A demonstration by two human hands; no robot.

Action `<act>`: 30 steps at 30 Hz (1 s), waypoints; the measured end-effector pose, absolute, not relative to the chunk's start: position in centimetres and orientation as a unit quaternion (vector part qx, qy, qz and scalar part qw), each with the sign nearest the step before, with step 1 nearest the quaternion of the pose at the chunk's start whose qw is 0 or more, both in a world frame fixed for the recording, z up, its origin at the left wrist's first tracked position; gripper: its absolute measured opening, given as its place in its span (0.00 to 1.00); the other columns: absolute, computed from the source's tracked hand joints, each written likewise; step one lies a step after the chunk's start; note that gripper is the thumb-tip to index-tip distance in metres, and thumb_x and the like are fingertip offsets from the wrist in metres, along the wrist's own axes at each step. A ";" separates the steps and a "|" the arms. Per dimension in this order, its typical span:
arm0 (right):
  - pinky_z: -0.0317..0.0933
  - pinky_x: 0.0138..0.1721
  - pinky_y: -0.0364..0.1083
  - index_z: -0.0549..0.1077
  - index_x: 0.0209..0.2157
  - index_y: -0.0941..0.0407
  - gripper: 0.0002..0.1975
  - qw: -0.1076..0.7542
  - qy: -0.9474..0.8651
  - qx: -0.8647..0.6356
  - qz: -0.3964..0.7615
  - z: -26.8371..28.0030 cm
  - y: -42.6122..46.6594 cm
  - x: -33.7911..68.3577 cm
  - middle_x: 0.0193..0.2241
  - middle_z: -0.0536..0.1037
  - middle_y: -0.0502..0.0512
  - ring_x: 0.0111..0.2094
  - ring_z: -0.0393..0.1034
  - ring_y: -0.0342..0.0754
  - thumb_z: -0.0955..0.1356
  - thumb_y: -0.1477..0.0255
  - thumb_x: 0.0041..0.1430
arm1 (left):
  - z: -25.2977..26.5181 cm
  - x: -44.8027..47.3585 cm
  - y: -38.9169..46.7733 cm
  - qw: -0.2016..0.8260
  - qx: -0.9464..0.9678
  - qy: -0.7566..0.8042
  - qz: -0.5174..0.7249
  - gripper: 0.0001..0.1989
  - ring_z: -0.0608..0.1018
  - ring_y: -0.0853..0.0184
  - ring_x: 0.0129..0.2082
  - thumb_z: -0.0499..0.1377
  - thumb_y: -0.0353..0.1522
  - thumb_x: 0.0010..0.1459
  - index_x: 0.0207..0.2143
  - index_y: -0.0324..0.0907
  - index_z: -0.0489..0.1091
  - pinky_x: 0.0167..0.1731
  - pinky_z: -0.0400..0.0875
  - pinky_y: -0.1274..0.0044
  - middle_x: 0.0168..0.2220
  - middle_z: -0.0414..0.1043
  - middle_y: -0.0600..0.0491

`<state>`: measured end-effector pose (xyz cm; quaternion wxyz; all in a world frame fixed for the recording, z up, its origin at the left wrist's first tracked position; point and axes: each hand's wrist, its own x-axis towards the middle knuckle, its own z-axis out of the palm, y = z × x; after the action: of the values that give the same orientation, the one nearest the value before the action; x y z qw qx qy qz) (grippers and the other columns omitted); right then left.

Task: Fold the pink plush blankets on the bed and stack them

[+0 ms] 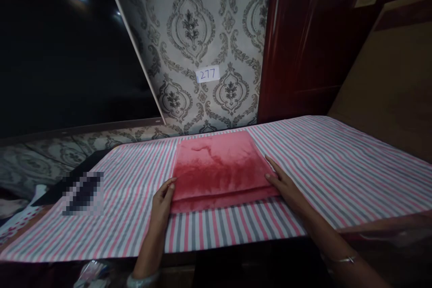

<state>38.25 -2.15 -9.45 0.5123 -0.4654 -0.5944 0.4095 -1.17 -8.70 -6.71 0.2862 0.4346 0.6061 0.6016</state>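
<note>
A pink-red plush cloth (216, 166), folded into a flat rectangle, lies on a striped tablecloth (303, 153). Along its near side runs a fold that makes a narrow band. My left hand (164, 198) pinches the cloth's left edge near the front corner, thumb and fingers together. At the opposite edge, my right hand (280, 182) has its thumb on top of the cloth and its forefinger stretched along the side. The other fingers of the right hand are partly hidden under the edge.
A dark pixelated patch (83, 193) covers something on the left of the table. Behind stand a large black screen (67, 54), a patterned wall with a paper label (208, 74) reading 277, and a dark red panel (300, 45). A brown board (394, 76) rises at right.
</note>
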 end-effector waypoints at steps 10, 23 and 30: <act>0.59 0.64 0.58 0.56 0.70 0.45 0.42 0.466 -0.540 -0.516 0.475 -8.8 -1.1 38.6 0.65 0.66 0.50 0.65 0.61 0.59 0.68 0.48 0.58 | -5.1 -1.3 -7.6 0.419 0.297 0.610 0.604 0.32 0.80 0.58 0.52 0.63 0.41 0.57 0.62 0.43 0.65 0.48 0.76 0.72 0.53 0.78 0.45; 0.71 0.54 0.57 0.40 0.73 0.50 0.51 0.463 -0.456 -0.494 0.577 -7.4 1.2 37.4 0.65 0.65 0.57 0.57 0.71 0.59 0.68 0.54 0.56 | -3.8 -1.6 -5.1 0.508 0.294 0.573 0.572 0.47 0.84 0.58 0.44 0.69 0.33 0.52 0.71 0.47 0.53 0.43 0.79 0.71 0.53 0.78 0.43; 0.76 0.41 0.53 0.42 0.73 0.52 0.51 0.468 -0.461 -0.493 0.570 -7.0 1.1 37.1 0.50 0.80 0.58 0.43 0.79 0.57 0.69 0.62 0.55 | -5.1 -2.3 -4.7 0.494 0.318 0.576 0.568 0.50 0.84 0.57 0.43 0.72 0.33 0.48 0.71 0.49 0.53 0.43 0.79 0.70 0.51 0.79 0.44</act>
<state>37.09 1.06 -6.98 0.4684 -0.4931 -0.4607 0.5703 -2.27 -4.65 -5.08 0.4942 0.3182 0.5764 0.5677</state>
